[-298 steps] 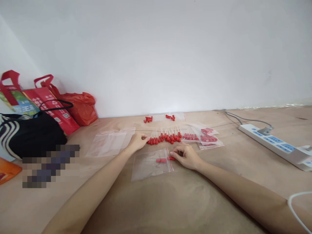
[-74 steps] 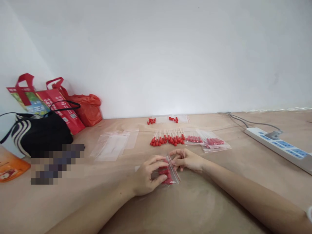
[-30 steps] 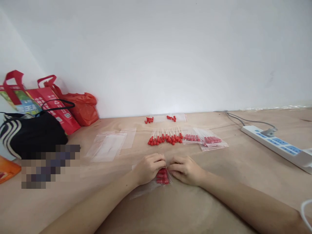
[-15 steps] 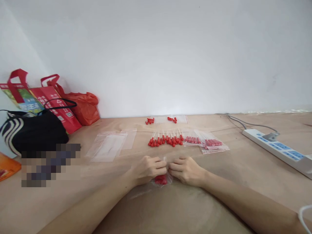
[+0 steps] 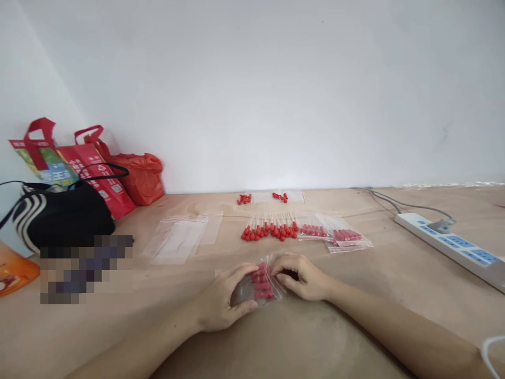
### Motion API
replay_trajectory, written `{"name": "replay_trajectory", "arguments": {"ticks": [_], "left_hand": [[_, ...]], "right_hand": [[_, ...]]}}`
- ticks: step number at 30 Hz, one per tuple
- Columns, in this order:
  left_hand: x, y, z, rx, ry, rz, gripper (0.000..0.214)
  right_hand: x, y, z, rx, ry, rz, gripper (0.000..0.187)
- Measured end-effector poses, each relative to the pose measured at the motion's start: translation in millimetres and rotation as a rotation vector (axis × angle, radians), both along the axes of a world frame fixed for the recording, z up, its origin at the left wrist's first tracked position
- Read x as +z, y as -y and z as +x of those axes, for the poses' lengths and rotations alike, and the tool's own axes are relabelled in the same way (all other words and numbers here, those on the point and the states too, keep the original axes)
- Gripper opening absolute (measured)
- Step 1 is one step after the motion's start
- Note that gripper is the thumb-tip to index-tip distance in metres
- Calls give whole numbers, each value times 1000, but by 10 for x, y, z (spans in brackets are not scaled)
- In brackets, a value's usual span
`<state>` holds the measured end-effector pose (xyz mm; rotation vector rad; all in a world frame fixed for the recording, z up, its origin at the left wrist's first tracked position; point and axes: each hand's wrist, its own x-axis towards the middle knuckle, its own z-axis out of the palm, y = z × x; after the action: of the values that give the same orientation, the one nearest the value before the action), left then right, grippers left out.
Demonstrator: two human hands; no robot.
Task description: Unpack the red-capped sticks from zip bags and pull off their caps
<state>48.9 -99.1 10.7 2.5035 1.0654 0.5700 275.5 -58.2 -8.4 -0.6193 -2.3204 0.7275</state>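
A small clear zip bag (image 5: 258, 284) filled with red-capped droppers lies tilted on the tan table between my hands. My left hand (image 5: 223, 302) grips its left body, fingers curled around it. My right hand (image 5: 302, 275) pinches the bag's upper right edge at the seal. Beyond them lies a row of loose red-capped droppers (image 5: 268, 229), with filled bags (image 5: 339, 236) to its right.
A stack of empty clear bags (image 5: 179, 239) lies left of centre. A few loose red caps (image 5: 261, 198) sit by the wall. Red shopping bags (image 5: 98, 168) and a black striped bag (image 5: 55, 216) stand far left. A white power strip (image 5: 453, 247) runs along the right.
The bag has turned from upright between my fingertips to lying tilted. My left hand slid down and left along the bag; my right hand stays at the seal end.
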Motion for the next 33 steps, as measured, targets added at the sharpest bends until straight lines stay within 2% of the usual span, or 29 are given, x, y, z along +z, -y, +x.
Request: {"name": "replay_trajectory", "arguments": {"ticks": [3, 5, 7, 11, 13, 15, 20, 22, 26, 29, 33], "left_hand": [[-55, -3, -41, 17, 10, 8, 45], [-58, -36, -28, 27, 17, 0, 41], [-44, -68, -4, 41, 21, -14, 38], [-24, -126, 15, 46, 34, -26, 35], [-29, -158, 4, 49, 50, -19, 34], [-41, -187, -11, 58, 66, -13, 34], [-64, -201, -29, 61, 67, -9, 35], [-62, -191, -25, 57, 68, -12, 35], [-50, -180, -18, 47, 69, -20, 34], [-49, -183, -21, 41, 69, -18, 34], [-51, -184, -20, 47, 71, -18, 35]], "right_hand": [[-20, 3, -33, -115, -42, -193, 6], [-32, -13, -39, -93, -53, -268, 13], [-40, -40, -32, -63, -58, -324, 30], [-42, -76, -11, -48, -61, -367, 80], [-46, -72, -13, -70, -52, -315, 89], [-63, -55, -34, -115, -66, -314, 84], [-138, -9, -146, -265, -248, -567, 47], [-132, -5, -171, -228, -370, -632, 43], [-46, -26, -127, -81, -533, -726, 48], [-19, -39, -76, -5, -536, -746, 42], [-83, -32, -69, 33, -483, -663, 37]]}}
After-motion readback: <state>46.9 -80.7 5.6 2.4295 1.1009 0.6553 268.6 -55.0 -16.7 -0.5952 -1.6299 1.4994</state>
